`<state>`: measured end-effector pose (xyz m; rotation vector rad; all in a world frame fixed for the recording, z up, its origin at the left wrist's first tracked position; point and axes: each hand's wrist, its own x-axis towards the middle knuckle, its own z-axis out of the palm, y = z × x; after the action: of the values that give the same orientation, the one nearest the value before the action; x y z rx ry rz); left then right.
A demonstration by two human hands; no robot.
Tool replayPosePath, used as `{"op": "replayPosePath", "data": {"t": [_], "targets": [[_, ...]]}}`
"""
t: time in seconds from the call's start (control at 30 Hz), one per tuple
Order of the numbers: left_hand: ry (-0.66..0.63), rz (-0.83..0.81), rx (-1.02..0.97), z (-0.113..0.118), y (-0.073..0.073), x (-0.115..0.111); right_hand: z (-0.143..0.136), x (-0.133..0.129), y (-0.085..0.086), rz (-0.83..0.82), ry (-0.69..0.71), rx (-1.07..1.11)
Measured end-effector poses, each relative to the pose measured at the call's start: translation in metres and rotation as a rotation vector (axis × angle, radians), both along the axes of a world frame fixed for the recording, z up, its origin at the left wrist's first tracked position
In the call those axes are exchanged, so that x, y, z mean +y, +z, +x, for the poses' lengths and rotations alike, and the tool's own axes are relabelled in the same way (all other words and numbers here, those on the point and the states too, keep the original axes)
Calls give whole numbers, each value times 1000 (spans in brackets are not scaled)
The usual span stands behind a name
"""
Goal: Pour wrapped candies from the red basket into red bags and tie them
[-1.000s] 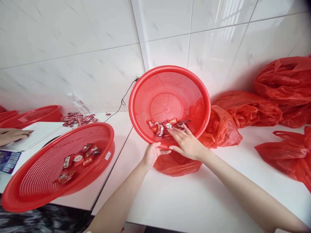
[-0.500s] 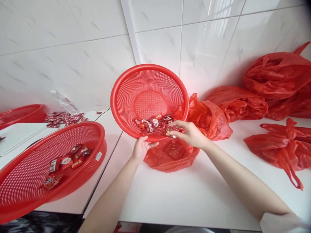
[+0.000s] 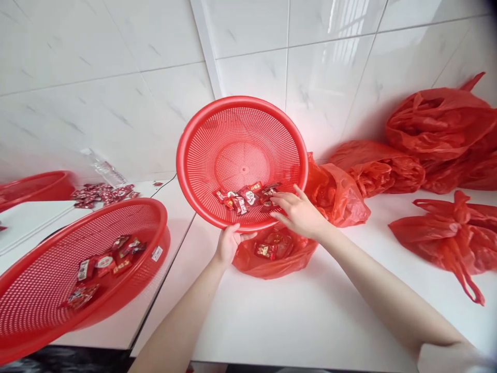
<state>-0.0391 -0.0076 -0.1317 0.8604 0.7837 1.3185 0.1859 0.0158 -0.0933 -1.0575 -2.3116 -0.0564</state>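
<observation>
A round red plastic mesh basket [image 3: 240,124] is tilted toward me against the wall. Its lower rim is gripped by my left hand [image 3: 228,244], thumb on the near side. Several small red wrapped snack packets [image 3: 249,197] lie gathered low inside it. My right hand [image 3: 298,212] reaches over the basket's lower right rim, fingers apart beside the packets, and I see nothing held in it. Below the basket an open red plastic bag [image 3: 277,267] sits on the table, with a red-and-gold packet [image 3: 266,251] inside.
At left a second red basket [image 3: 161,223] holds several packets. Behind it are a heap of small red packets [image 3: 101,195], a clear plastic bottle [image 3: 106,168] and a white board [image 3: 34,220]. Red bags [image 3: 438,124] are piled at right; a tied one [image 3: 454,233] lies nearer.
My right hand has let go of a packet, and a packet now shows in the bag below. The fingers have spread, back at the basket's packets. The basket has tipped slightly.
</observation>
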Motion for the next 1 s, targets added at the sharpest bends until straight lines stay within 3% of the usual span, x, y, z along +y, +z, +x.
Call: {"op": "replayPosePath", "data": {"t": [0.07,0.17,0.33,0.53,0.7,0.87,1.0], "targets": [[-41,-15,-6,1,2,-2,0,2,-6,37,5,-89],[-55,-37,-26,1,6,-4,0,3,-7,-40,125,-131],[-51,-53,-63,-1,6,0,6,2,6,-254,298,74],[-49,-73,-49,-1,1,2,14,0,17,-379,186,411],[-32,-52,-25,-2,0,3,13,-2,19,-450,213,482],[-35,-38,2,-1,-1,3,9,-2,19,-301,215,332],[-28,-24,38,0,-2,1,10,5,8,-67,-18,68]]}}
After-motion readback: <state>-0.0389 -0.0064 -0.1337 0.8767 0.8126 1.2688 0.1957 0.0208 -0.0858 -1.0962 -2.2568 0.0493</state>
